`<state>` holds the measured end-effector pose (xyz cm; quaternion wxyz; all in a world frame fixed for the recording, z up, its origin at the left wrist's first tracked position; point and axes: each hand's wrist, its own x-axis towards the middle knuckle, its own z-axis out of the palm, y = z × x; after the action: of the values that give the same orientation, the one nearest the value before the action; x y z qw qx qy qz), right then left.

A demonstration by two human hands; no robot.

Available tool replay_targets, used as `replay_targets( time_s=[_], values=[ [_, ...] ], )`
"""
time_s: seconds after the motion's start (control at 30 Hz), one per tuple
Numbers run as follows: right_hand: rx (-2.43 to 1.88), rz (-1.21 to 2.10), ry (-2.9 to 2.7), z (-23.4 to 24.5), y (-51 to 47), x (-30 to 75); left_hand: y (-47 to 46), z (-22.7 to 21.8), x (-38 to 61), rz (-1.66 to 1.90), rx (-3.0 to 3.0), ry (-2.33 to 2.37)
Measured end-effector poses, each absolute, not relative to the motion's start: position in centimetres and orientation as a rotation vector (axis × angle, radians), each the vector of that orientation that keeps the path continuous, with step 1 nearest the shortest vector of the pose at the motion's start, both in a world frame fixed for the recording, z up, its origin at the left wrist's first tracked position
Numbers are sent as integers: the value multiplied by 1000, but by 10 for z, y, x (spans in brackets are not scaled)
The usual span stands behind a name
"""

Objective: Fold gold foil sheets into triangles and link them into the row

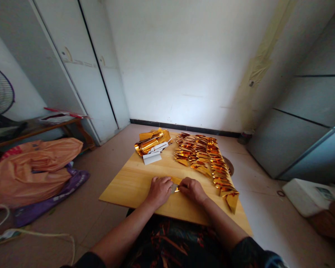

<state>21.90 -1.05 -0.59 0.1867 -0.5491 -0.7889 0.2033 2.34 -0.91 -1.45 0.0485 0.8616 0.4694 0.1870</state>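
My left hand (159,190) and my right hand (193,188) are close together over the near middle of a wooden board (123,186). Between them is a small sheet of gold foil paper (176,181), partly folded, with a greyish side showing. The fingers of both hands are closed on its edges and hide much of it. Rows of folded gold foil pieces (197,152) overlap along the right side of the board. At the far left of the board lies a pile of gold foil sheets (153,141) with white paper pieces (152,158) at its front.
Orange bags (36,167) and a purple bag (53,193) lie on the floor at left, near a pale cable (44,233). Behind them stand a bench (80,130) and a fan (0,89). A grey refrigerator (301,123) and a white foam box (307,195) are at right.
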Motion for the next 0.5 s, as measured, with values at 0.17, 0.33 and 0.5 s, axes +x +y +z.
replay_targets(
  time_s=[0.17, 0.33, 0.5],
  values=[
    [-1671, 543, -2233, -1, -3, 214, -10, -15, 22, 565, 2645, 1425],
    [-1748, 524, -2260, 4, 0, 212, -10, -15, 21, 551, 2649, 1409],
    [-1818, 547, -2255, 7, 3, 209, -12, -13, 23, 510, 2653, 1411]
  ],
)
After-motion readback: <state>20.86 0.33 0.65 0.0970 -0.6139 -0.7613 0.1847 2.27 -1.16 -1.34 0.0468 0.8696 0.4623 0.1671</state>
